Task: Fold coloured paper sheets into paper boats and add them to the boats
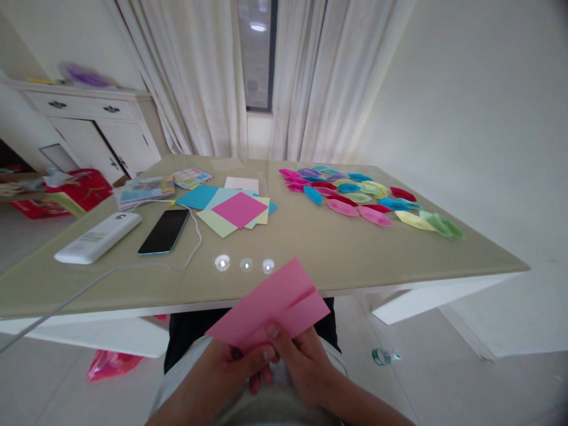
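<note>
Between my two hands, above my lap at the table's front edge, is a pink sheet of paper [277,296] with a fold or crease along its near right part. My left hand [237,364] grips its lower left edge, thumb on top. My right hand [302,355] pinches the lower middle edge, its thumb pressed on the paper and the other fingers underneath, partly hidden. Flat coloured paper sheets, a magenta one [239,209] on top, lie on the table beyond. Over to the right are several folded, pointed-oval paper pieces [341,205] in many colours.
On the table's left stand a white power bank-like device [98,236], a dark-screened phone [165,231] and a white cable [133,266]. Booklets [147,189] lie behind them. A red plastic bag [113,362] and a tape roll [380,356] are on the floor.
</note>
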Demonstrator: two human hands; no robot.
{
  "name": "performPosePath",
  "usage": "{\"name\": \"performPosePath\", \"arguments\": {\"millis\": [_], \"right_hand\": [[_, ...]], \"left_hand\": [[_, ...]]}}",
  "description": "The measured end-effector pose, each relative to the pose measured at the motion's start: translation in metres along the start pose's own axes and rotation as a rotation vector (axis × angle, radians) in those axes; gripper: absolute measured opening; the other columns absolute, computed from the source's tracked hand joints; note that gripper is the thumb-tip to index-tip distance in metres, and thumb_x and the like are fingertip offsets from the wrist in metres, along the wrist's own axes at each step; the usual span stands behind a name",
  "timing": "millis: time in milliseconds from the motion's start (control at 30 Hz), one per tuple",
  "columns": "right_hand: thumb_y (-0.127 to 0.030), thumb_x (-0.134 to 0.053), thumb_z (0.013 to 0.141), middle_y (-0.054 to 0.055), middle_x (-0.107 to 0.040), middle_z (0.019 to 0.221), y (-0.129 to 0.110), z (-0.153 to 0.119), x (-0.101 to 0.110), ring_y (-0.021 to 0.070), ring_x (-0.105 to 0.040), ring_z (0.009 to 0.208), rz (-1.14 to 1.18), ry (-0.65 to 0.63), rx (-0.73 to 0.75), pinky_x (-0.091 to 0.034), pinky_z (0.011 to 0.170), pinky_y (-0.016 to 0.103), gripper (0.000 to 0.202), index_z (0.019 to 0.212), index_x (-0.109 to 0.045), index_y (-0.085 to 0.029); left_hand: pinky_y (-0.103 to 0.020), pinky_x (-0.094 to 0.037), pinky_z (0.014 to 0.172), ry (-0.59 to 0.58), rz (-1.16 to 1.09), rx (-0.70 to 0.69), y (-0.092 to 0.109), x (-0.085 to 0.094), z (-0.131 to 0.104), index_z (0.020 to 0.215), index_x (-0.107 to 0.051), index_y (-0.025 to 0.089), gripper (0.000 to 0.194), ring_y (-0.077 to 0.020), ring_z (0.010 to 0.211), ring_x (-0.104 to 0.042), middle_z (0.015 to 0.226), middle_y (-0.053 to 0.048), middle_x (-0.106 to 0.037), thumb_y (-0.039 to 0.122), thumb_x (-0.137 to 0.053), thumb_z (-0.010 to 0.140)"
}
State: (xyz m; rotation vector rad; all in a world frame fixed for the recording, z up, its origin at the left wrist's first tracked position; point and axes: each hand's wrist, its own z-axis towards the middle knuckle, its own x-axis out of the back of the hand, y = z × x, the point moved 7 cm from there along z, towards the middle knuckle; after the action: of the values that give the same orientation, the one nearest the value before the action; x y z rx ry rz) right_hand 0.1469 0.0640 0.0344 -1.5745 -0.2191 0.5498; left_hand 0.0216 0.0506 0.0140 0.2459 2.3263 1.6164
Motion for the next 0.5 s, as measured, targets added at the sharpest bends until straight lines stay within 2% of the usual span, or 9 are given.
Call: {"name": "performPosePath", "arguments": {"millis": [167,333,500], "right_hand": [[-0.077,-0.057,0.101,-0.007,-0.042,0.061,-0.008,-0.002,0.036,0.0114,-0.038,0.053,-0.158,0.329,0.021,-0.030,0.048,0.025,0.059,0.076,-0.052,-0.023],[-0.079,-0.046,0.104,-0.006,-0.037,0.055,-0.026,0.002,0.055,0.0115,-0.034,0.051,-0.283,0.353,0.054,-0.026,0.049,0.028,0.070,0.061,-0.046,-0.024],[-0.076,-0.045,0.106,-0.005,-0.035,0.053,-0.040,0.003,0.053,0.0122,-0.033,0.051,-0.317,0.359,0.092,-0.023,0.052,0.030,0.072,0.056,-0.043,-0.024]], "left_hand": [[-0.023,-0.048,0.054,-0.029,-0.050,0.019,-0.006,0.003,0.004,0.090,-0.080,0.015,0.053,-0.0125,0.054,-0.061,0.070,-0.006,-0.076,0.067,-0.084,0.084],[-0.024,-0.049,0.056,-0.045,-0.084,0.049,-0.004,0.005,0.002,0.093,-0.081,0.014,0.056,-0.0125,0.054,-0.062,0.071,-0.006,-0.078,0.069,-0.086,0.080],[-0.023,-0.049,0.058,-0.051,-0.085,0.068,-0.004,0.004,0.000,0.097,-0.082,0.014,0.058,-0.0126,0.056,-0.064,0.073,-0.006,-0.079,0.069,-0.088,0.078]]}}
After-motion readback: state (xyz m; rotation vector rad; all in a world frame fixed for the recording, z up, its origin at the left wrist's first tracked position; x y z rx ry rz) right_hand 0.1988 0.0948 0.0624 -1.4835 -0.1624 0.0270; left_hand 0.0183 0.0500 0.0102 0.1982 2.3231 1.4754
